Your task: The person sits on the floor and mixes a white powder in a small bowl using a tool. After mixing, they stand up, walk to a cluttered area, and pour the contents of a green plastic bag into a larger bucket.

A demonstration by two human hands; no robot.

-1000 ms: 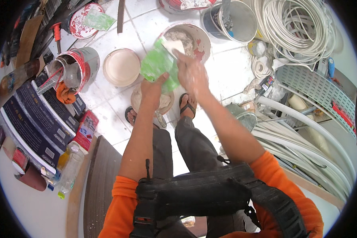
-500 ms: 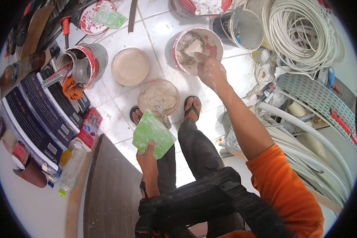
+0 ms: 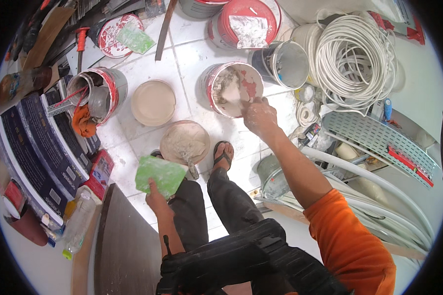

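Observation:
My left hand [image 3: 157,200] grips a square green plastic spreader [image 3: 161,175] by its near edge, thumb on top; white residue streaks its face. Out over the rim of a white bucket [image 3: 257,81], my right hand [image 3: 261,118] is closed around a putty knife, its handle hidden in my fingers. The pale blade [image 3: 231,92] reaches inside, against lumpy grey-white compound [image 3: 222,79]. Between the bucket and my feet sits a round tub of creamy compound [image 3: 174,140], with a coated trowel [image 3: 190,164] lying across it.
A beige lid [image 3: 153,102] lies left of the bucket. Beyond it stand a red-lidded pail [image 3: 221,29] and a grey bucket [image 3: 293,66]. Coiled white cable [image 3: 354,64] and a perforated tray [image 3: 374,135] crowd the right. Boxes [image 3: 34,147] and a tool-filled bucket [image 3: 114,88] line the left.
My view has shifted, so most things sit further left. The putty knife has moved within the white bucket, my right hand now lower at its rim. The left hand still holds the green spreader.

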